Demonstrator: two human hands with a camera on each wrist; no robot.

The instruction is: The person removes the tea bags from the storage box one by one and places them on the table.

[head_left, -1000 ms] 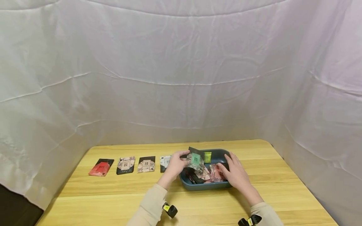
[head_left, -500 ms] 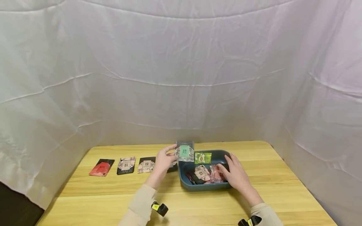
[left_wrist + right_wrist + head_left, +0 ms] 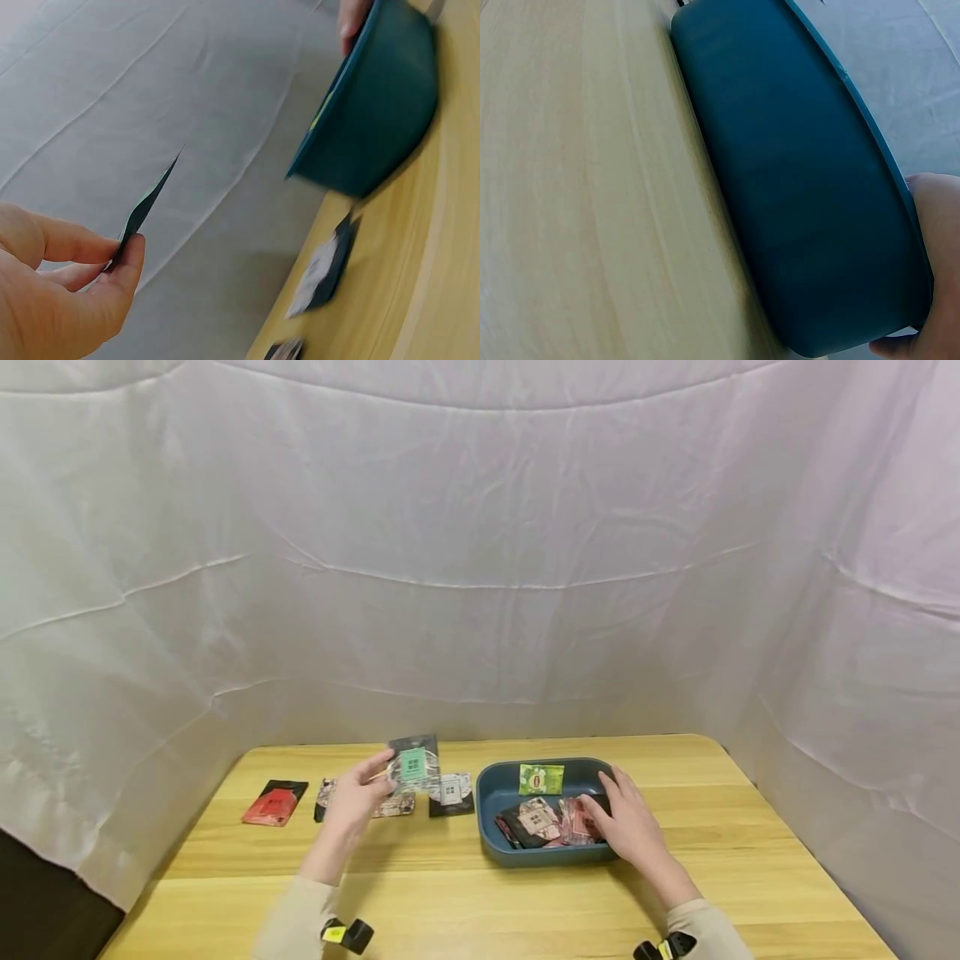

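My left hand (image 3: 352, 797) pinches a black sachet with a green label (image 3: 413, 764) between thumb and fingers, raised above the table. In the left wrist view the sachet (image 3: 146, 206) appears edge-on. My right hand (image 3: 628, 820) grips the right end of a dark blue bin (image 3: 525, 858), thumb inside the rim and fingers at the outer side. Inside the bin lie a green-yellow sachet (image 3: 541, 779), a beige-labelled black one (image 3: 537, 818) and red ones (image 3: 577, 823) partly hidden by my right hand.
A row of sachets lies left of the bin: a red-and-black one (image 3: 273, 803), two patterned ones partly behind my left hand, and a white-labelled one (image 3: 451, 793). The wooden table (image 3: 465, 902) backs onto a pale cloth curtain (image 3: 480, 635).
My left hand has lifted the green-labelled sachet out of the bin and carried it left, over the row. The green-yellow sachet in the bin is now uncovered. My right hand has stayed put.
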